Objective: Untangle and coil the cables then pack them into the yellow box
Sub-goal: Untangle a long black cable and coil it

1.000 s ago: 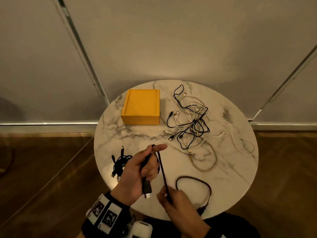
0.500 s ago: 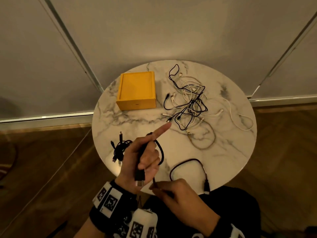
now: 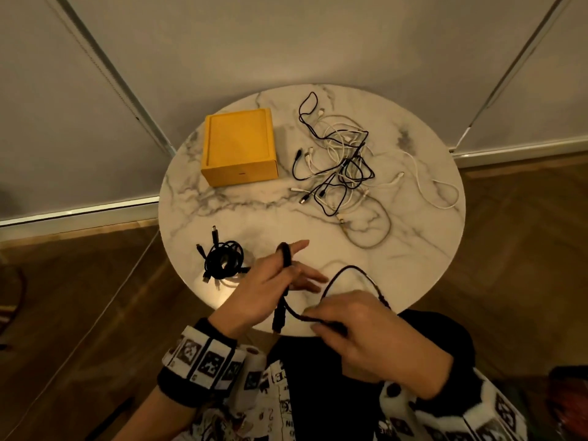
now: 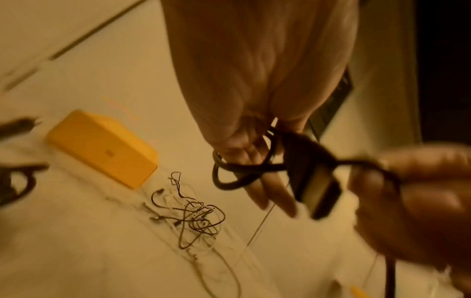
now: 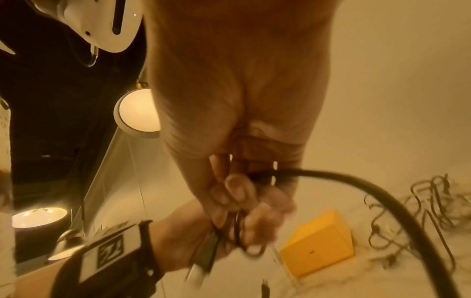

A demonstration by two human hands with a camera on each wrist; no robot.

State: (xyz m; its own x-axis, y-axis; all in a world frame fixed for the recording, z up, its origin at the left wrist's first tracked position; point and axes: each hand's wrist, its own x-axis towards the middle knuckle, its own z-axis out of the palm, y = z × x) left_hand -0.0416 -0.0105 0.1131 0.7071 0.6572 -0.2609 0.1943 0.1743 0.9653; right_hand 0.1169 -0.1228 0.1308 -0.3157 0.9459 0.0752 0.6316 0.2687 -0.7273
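While winding black cable (image 3: 350,266) round straight, spread fingers of left hand (image 3: 270,288), pinches free run in right hand (image 3: 359,329) over near table (image 3: 413,249) edge. Partway, apparently: coiled bundle (image 3: 222,261) lying just beside; tangle (image 3: 346,163) remaining far right; yellow box (image 3: 238,144) far left, seemingly closed. Ample bare marble between.

Left hand (image 3: 267,291) has opened (fingers spread) — black cable (image 3: 286,256) now loops its forefinger.
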